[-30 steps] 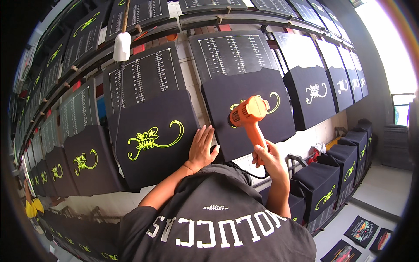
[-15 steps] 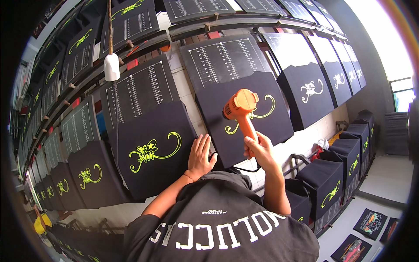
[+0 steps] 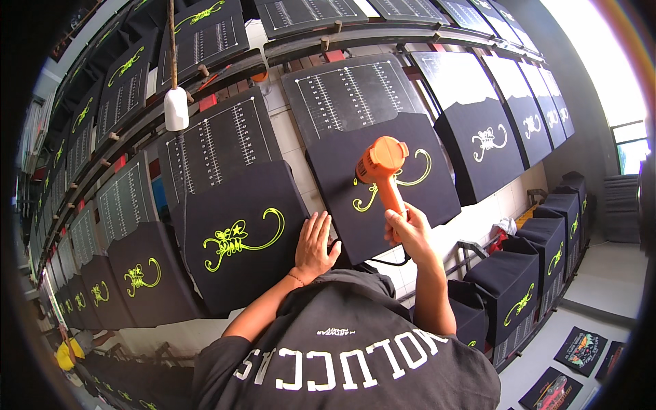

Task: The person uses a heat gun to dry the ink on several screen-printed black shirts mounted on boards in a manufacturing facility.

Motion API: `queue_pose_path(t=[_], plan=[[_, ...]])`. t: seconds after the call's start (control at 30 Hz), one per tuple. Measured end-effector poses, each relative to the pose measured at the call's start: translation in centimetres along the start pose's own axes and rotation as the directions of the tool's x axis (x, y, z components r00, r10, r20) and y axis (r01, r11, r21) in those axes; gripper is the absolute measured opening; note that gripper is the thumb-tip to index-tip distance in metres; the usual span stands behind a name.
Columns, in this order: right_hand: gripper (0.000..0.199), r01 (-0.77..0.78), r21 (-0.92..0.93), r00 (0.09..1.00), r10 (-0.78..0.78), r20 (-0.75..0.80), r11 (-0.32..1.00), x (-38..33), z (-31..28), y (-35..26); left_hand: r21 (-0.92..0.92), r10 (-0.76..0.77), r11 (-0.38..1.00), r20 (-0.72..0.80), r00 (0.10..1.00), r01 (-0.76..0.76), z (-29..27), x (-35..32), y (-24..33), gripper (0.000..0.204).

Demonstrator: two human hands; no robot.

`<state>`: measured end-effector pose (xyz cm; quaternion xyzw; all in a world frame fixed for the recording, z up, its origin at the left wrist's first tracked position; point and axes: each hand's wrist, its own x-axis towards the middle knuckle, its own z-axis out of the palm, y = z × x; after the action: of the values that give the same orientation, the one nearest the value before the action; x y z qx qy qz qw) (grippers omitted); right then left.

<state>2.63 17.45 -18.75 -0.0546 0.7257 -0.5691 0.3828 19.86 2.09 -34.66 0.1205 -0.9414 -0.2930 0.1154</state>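
Since a second ago, the orange heat gun (image 3: 384,157) has moved farther from the person's body, uncovering the lower left curl of the print beneath it. Two large boards draped in dark cloth lie side by side: the right cloth (image 3: 429,205) under the gun, the left cloth (image 3: 239,277) beside the person's other hand. The gun is over the right cloth's upper middle. Its barrel slants, round cap at upper right, dark nozzle pointing left and downward; its handle runs back toward the person, leaning slightly right. The right hand (image 3: 415,236) is wrapped around that handle. The left hand (image 3: 314,246) lies flat at the left cloth's right edge, fingers together, thumb apart. The yellow-green print (image 3: 412,182) is partly hidden by the gun.
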Motion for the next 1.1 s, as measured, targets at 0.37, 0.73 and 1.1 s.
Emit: queue_pose_path(t=[0.37,0.73,1.1], plan=[[0.027,-0.02,0.025,0.995,0.022,-0.1,0.999,-1.4,-3.0,0.3,0.008,0.016,1.0,-0.014,1.0,-0.016,0.0,0.0,-0.1,0.068],[0.03,0.008,0.032,0.97,0.0,-0.243,0.999,-2.7,-4.8,1.2,-0.448,-0.191,0.892,-0.263,0.946,0.055,-5.7,0.5,-0.2,0.037],[0.029,0.072,0.089,0.982,-0.055,-0.178,0.993,0.9,-5.8,0.0,-0.442,-0.516,0.855,-0.774,0.366,0.27,-19.6,-4.8,-13.3,0.029]])
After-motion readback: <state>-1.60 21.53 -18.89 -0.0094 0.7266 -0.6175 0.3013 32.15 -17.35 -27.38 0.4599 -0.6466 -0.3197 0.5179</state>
